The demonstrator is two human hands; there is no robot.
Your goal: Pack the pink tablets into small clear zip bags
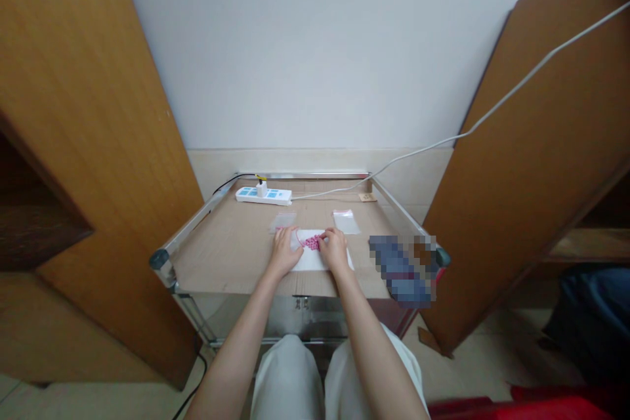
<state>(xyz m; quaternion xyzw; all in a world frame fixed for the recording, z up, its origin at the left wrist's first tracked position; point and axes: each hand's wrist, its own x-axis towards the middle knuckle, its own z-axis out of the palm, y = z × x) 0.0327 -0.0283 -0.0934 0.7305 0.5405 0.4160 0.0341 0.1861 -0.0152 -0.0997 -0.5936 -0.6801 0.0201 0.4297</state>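
Observation:
Small pink beads (312,243) lie in a cluster on a white sheet (315,262) in the middle of the cart top. My left hand (285,252) is at the left edge of the sheet, its fingers curled on a clear zip bag (296,241) with a pink line at its mouth. From the right, my right hand (335,249) reaches into the cluster, thumb and fingertips pinched at the beads. Farther back lie two more clear zip bags, one bag (284,220) behind my left hand and another bag (346,222) behind my right.
A white power strip (263,195) with a plug stands at the back left, its white cable (408,155) running up to the right. A blurred dark item (401,269) lies at the right edge. Metal rails (197,220) border the cart; wooden panels (531,144) flank it.

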